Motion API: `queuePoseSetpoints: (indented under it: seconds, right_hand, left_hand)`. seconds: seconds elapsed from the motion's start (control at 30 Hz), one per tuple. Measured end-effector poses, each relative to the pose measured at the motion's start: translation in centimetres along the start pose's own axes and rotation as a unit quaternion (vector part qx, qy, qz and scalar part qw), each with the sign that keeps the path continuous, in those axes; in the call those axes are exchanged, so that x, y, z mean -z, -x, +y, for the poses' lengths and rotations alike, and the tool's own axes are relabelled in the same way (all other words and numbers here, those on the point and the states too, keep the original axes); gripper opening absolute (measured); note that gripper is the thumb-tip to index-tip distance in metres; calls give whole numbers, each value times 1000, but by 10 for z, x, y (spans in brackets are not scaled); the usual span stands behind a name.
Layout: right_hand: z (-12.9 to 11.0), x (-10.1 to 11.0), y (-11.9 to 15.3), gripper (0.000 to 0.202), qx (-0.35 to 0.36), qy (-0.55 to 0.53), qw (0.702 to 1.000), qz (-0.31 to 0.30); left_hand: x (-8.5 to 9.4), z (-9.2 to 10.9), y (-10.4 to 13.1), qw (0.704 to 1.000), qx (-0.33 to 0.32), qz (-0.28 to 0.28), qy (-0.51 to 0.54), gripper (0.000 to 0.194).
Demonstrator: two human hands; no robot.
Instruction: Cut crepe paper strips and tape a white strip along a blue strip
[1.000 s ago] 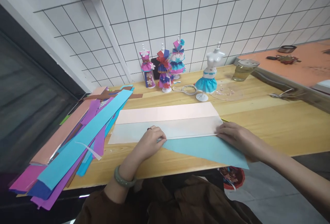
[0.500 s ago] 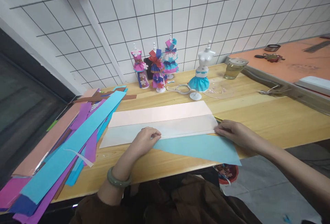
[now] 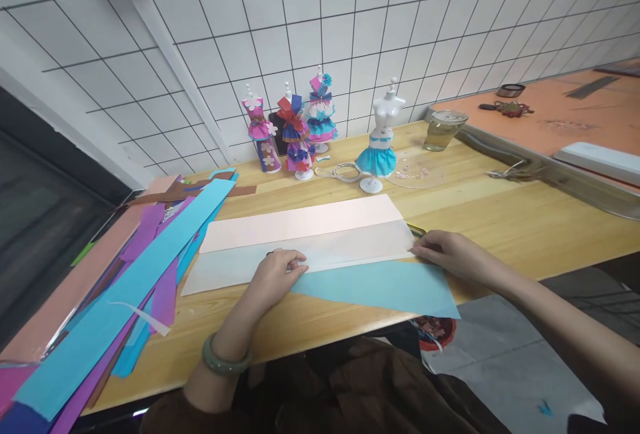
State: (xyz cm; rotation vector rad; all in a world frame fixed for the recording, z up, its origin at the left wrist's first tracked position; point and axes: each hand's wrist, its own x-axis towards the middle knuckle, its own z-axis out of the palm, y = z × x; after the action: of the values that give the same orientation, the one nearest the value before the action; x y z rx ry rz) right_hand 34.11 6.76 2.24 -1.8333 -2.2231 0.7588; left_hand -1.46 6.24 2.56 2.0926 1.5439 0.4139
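A sheet of thin, whitish paper point(image 3: 350, 242) lies lengthwise on the wooden table, overlapping a pale pink sheet point(image 3: 300, 222) behind it. Its front edge looks narrowly folded. My left hand point(image 3: 275, 279), with a green bangle on the wrist, pinches that edge near the middle, fingers curled. At the right end, my right hand point(image 3: 445, 249) pinches the corner between thumb and fingers. A light blue sheet point(image 3: 385, 286) slants out from below the front edge, its corner past the table edge. Something with a yellow rim point(image 3: 417, 229) is partly hidden behind my right hand.
Long strips of coloured paper point(image 3: 135, 274) pile up on the left. Several small dress forms in paper clothes stand at the back, one with a blue skirt point(image 3: 376, 162). A cup of liquid point(image 3: 444, 131) stands by an orange board point(image 3: 560, 114). A red bin point(image 3: 440, 333) sits below.
The view has turned slightly, so everything sits a little further left in the picture. Both hands keep nearly the same place on the whitish paper.
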Motion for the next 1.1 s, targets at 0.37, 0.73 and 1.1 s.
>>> queuePoseSetpoints:
  seconds: [0.37,0.73,1.1]
  right_hand:
    - [2,-2,0,36,-14,1,1000,16]
    - [-4,-3,4,35,-36,11,999,30]
    - [0,-1,-1,37,-33,36,999,8]
  left_hand:
    - [-1,-2,-1,1000,7,-6,9,25]
    - [0,-5,-3,1000,3,-14,15,25]
    - [1,-4,-3,1000,3,-17,17,26]
